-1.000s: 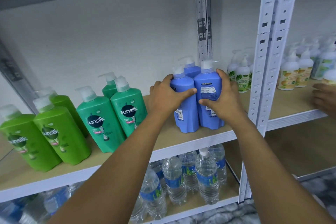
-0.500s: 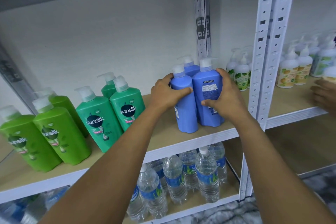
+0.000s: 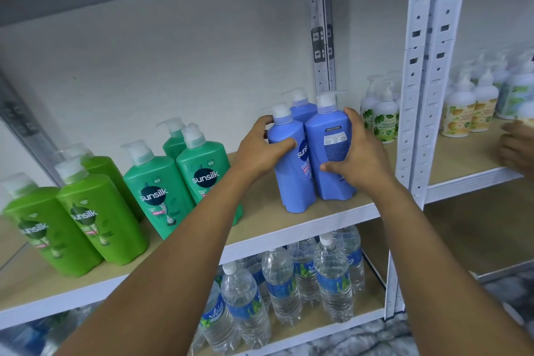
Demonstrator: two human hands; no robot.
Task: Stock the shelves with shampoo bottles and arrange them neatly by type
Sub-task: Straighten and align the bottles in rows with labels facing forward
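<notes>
On the wooden shelf (image 3: 332, 218), the left hand (image 3: 260, 150) grips one blue plastic pump bottle (image 3: 291, 170); the right hand (image 3: 358, 159) grips its neighbour (image 3: 329, 150), apparently to turn their labels forward beside the green shampoo bottles (image 3: 161, 191).

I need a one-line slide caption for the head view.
Both hands, left hand and right hand, grip blue shampoo bottles on the shelf.
</notes>
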